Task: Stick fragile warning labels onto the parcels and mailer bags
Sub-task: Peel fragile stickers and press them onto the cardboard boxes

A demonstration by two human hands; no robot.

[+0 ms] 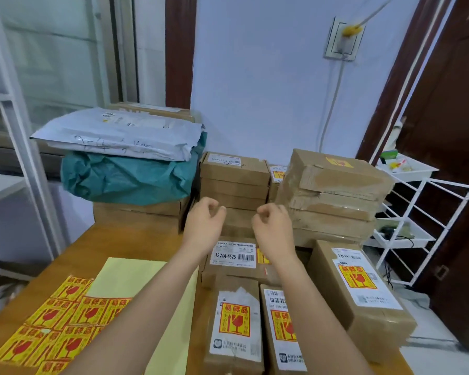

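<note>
"12V4A-5525" plus barcode on white label (234, 256) of brown box (228, 269) mid tabletop. Similar "12V4A…" strip on label (226, 159) of top box in centre stack (234, 182), remainder too blurred. Yellow-red fragile stickers, three red characters "易碎品" over broken-glass sign: loose sheet (52, 318) on tabletop left, on near left parcel (234, 319), near middle parcel (282, 324), right parcel (357, 277). Barcodes on shipping labels of middle (278, 300) and right parcel (348, 256), digits unreadable. Handwritten scrawl on grey mailer bags (119, 136), illegible. Partial yellow-red sticker on top of right stack (339, 162), unreadable.
</note>
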